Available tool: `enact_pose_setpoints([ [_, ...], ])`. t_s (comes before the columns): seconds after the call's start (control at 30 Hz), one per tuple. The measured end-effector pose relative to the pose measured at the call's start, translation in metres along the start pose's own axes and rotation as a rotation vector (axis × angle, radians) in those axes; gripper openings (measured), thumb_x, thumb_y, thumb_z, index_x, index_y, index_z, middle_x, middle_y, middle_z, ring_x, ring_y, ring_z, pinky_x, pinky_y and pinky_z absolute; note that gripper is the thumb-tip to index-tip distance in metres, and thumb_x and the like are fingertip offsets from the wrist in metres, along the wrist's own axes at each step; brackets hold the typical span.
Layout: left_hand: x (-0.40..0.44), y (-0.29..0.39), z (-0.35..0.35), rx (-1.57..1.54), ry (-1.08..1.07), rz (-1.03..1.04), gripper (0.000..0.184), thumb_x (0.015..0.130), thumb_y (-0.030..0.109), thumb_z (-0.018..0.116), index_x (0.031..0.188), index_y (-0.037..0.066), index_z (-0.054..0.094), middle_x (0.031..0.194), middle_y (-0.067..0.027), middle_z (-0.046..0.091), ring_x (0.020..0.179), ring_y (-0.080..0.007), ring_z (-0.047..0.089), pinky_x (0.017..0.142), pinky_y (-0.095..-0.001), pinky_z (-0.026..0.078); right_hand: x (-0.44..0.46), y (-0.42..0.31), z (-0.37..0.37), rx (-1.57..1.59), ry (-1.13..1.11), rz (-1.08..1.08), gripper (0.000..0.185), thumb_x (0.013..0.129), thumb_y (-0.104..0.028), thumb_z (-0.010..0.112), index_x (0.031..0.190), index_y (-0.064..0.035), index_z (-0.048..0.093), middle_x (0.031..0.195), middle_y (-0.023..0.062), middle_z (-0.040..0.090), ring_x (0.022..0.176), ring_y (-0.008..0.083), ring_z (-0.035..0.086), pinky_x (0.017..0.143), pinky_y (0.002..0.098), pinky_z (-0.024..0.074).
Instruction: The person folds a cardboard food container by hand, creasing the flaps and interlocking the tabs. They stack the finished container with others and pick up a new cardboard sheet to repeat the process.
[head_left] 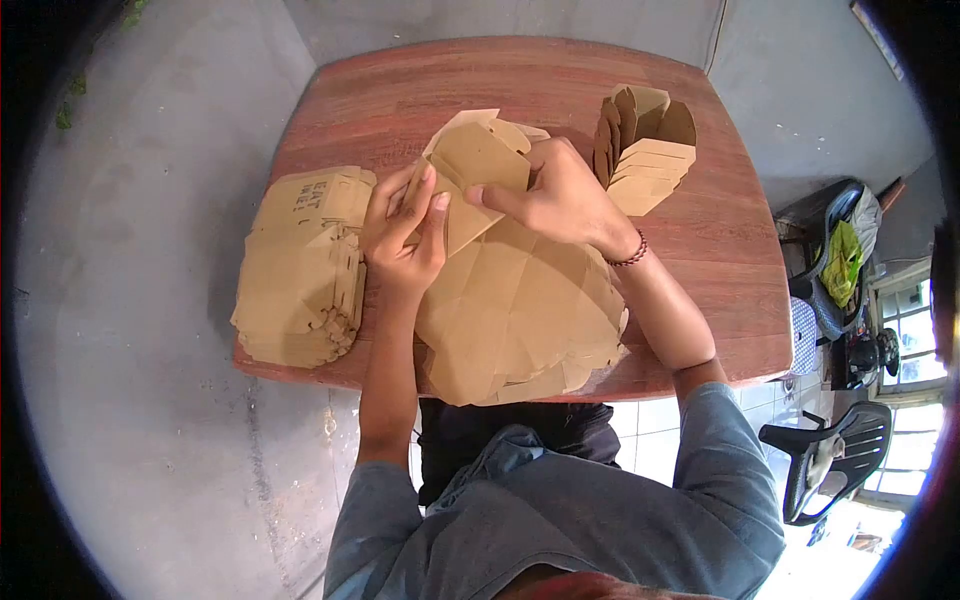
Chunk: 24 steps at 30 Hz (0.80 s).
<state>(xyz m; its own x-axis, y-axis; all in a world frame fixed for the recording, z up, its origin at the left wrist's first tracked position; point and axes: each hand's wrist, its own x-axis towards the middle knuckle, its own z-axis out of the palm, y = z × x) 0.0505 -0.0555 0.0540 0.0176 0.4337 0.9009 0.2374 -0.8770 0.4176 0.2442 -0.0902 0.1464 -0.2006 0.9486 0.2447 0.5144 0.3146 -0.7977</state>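
A partly folded brown cardboard food box (490, 158) is held up between my two hands over the table. My left hand (405, 232) grips its left edge, with fingers and thumb pressed on the panel. On its right side, my right hand (565, 198) has the thumb on the inner panel, and its other fingers are hidden behind the cardboard. Under the box and close to my body lies a spread pile of flat cardboard blanks (520, 310).
At the table's left stands a tall stack of flat blanks (298, 270), the top one printed with dark letters. Several folded boxes (652, 170) are nested together at the back right of the wooden table (720, 290). Black plastic chairs (850, 450) stand off to the right.
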Motion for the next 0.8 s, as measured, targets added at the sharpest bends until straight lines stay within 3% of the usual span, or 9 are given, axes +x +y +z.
enact_pose_setpoints([
  [0.03, 0.000, -0.002, -0.001, 0.016, -0.034, 0.020, 0.033, 0.088, -0.004, 0.070, 0.121, 0.002, 0.070, 0.118, -0.0174, 0.064, 0.102, -0.0243, 0.068, 0.082, -0.0325, 0.057, 0.001, 0.002, 0.001, 0.000, 0.001, 0.000, 0.033, 0.080, -0.025, 0.076, 0.077, 0.0060, 0.066, 0.061, 0.0182, 0.059, 0.056, 0.0269, 0.058, 0.058, 0.0385, 0.0474],
  [0.1, 0.001, -0.003, -0.002, 0.033, -0.066, 0.041, 0.033, 0.089, -0.003, 0.070, 0.122, 0.002, 0.070, 0.118, -0.0168, 0.063, 0.101, -0.0234, 0.068, 0.083, -0.0323, 0.056, 0.003, 0.007, 0.005, -0.023, 0.047, -0.072, 0.029, 0.084, -0.025, 0.078, 0.087, 0.0036, 0.073, 0.059, 0.0065, 0.063, 0.052, 0.0092, 0.050, 0.049, 0.0308, 0.0415],
  [0.23, 0.003, 0.002, -0.003, 0.052, -0.086, 0.029, 0.027, 0.090, -0.003, 0.069, 0.115, 0.003, 0.074, 0.119, -0.0162, 0.061, 0.102, -0.0257, 0.068, 0.083, -0.0331, 0.056, 0.001, 0.000, 0.003, -0.007, 0.088, -0.150, 0.030, 0.086, -0.026, 0.077, 0.083, 0.0040, 0.072, 0.057, 0.0059, 0.061, 0.052, 0.0089, 0.049, 0.049, 0.0305, 0.0415],
  [0.3, 0.004, 0.002, -0.003, 0.060, -0.087, 0.041, 0.025, 0.089, -0.003, 0.069, 0.113, 0.004, 0.075, 0.119, -0.0160, 0.060, 0.103, -0.0264, 0.067, 0.083, -0.0336, 0.056, 0.000, -0.007, -0.001, 0.010, -0.015, 0.067, 0.029, 0.082, -0.023, 0.074, 0.093, 0.0040, 0.071, 0.087, 0.0174, 0.066, 0.072, 0.0284, 0.064, 0.067, 0.0379, 0.0493],
  [0.33, 0.005, 0.000, -0.004, 0.074, -0.096, 0.059, 0.032, 0.086, -0.006, 0.068, 0.113, 0.008, 0.076, 0.119, -0.0151, 0.060, 0.101, -0.0249, 0.068, 0.081, -0.0327, 0.058, 0.000, -0.005, -0.001, 0.009, -0.016, 0.068, 0.029, 0.082, -0.023, 0.074, 0.093, 0.0040, 0.071, 0.087, 0.0174, 0.066, 0.072, 0.0284, 0.064, 0.067, 0.0379, 0.0493],
  [0.43, 0.006, -0.001, -0.006, 0.092, -0.116, 0.079, 0.039, 0.083, -0.009, 0.068, 0.115, 0.014, 0.076, 0.119, -0.0139, 0.059, 0.098, -0.0227, 0.069, 0.078, -0.0314, 0.060, 0.001, -0.001, 0.001, 0.024, 0.023, -0.015, 0.029, 0.082, -0.023, 0.074, 0.093, 0.0040, 0.071, 0.088, 0.0172, 0.067, 0.073, 0.0274, 0.065, 0.067, 0.0378, 0.0493],
  [0.63, 0.008, 0.000, -0.007, 0.124, -0.196, 0.047, 0.036, 0.088, -0.002, 0.066, 0.121, 0.012, 0.073, 0.117, -0.0130, 0.058, 0.092, -0.0213, 0.067, 0.077, -0.0322, 0.058, 0.006, 0.002, -0.003, -0.045, -0.110, 0.177, 0.031, 0.082, -0.026, 0.075, 0.088, 0.0041, 0.072, 0.071, 0.0164, 0.066, 0.063, 0.0234, 0.063, 0.063, 0.0370, 0.0489],
  [0.7, 0.008, 0.002, -0.008, 0.138, -0.212, 0.042, 0.035, 0.090, 0.000, 0.065, 0.122, 0.011, 0.072, 0.116, -0.0131, 0.058, 0.092, -0.0215, 0.066, 0.078, -0.0327, 0.057, 0.005, 0.001, -0.002, 0.012, -0.039, 0.100, 0.032, 0.085, -0.027, 0.077, 0.079, 0.0035, 0.070, 0.058, 0.0019, 0.058, 0.054, 0.0085, 0.046, 0.051, 0.0304, 0.0380],
  [0.8, 0.009, 0.005, -0.010, 0.135, -0.238, 0.017, 0.033, 0.091, 0.002, 0.065, 0.123, 0.008, 0.071, 0.117, -0.0139, 0.057, 0.094, -0.0226, 0.066, 0.080, -0.0332, 0.056, 0.005, 0.004, -0.001, 0.071, -0.040, 0.071, 0.034, 0.084, -0.030, 0.078, 0.082, 0.0030, 0.071, 0.060, 0.0017, 0.059, 0.056, 0.0090, 0.047, 0.052, 0.0303, 0.0388],
])
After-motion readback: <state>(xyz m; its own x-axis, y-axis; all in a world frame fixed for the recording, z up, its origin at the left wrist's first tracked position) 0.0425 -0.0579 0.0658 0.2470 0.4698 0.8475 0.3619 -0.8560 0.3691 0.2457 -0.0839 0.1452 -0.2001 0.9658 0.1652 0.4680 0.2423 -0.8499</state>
